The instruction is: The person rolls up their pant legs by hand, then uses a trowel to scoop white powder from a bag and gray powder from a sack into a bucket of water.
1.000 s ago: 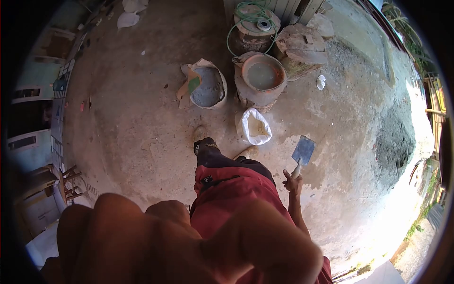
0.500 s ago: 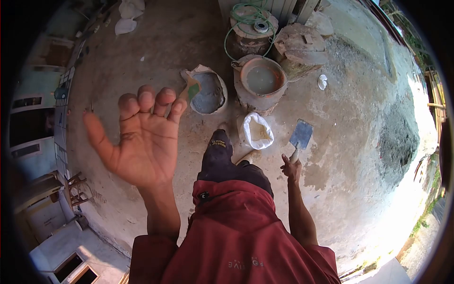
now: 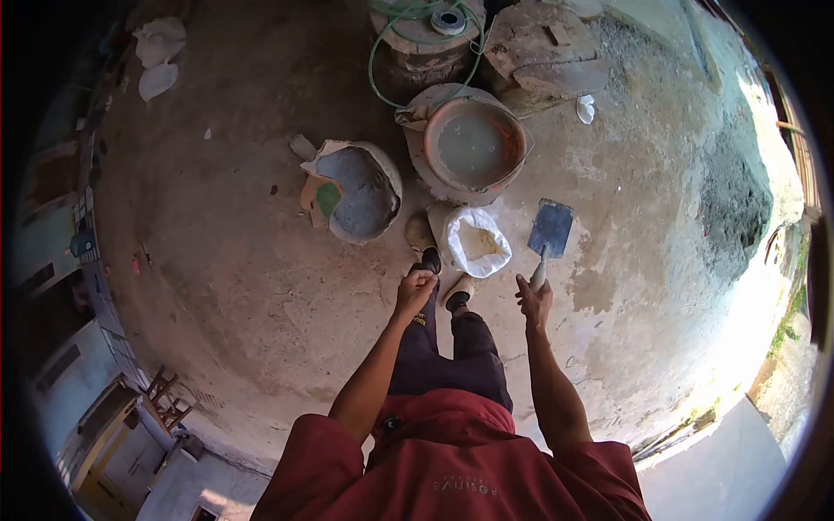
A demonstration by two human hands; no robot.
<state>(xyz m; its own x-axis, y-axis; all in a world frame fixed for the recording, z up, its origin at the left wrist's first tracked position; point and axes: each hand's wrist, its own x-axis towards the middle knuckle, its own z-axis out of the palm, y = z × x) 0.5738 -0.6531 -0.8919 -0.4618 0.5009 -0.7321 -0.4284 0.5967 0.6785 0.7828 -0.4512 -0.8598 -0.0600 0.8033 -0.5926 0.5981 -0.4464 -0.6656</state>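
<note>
My right hand (image 3: 535,301) grips the pale handle of a trowel (image 3: 551,229) whose flat, square, dark blade points forward over the floor. In front of my left leg is my left hand (image 3: 414,293), its fingers curled in and nothing seen in them. Ahead of my feet, between the two hands, stands an open white sack (image 3: 478,244) with pale powder inside. Beyond it a round reddish tub (image 3: 432,143) of cloudy grey water rests on a stump-like support. To its left sits a torn paper bag (image 3: 393,185) holding grey material.
A green hose (image 3: 372,65) coils over a stump with a tape roll (image 3: 448,22) on it. Wooden slabs (image 3: 543,52) lie at the back. A grey heap (image 3: 734,213) of sand-like material spreads at the right. Stained concrete floor (image 3: 287,286) surrounds my feet.
My left hand has dropped from its raised, spread position near the camera to in front of my leg, and its fingers have curled in. The trowel stays in my right hand. The view has shifted.
</note>
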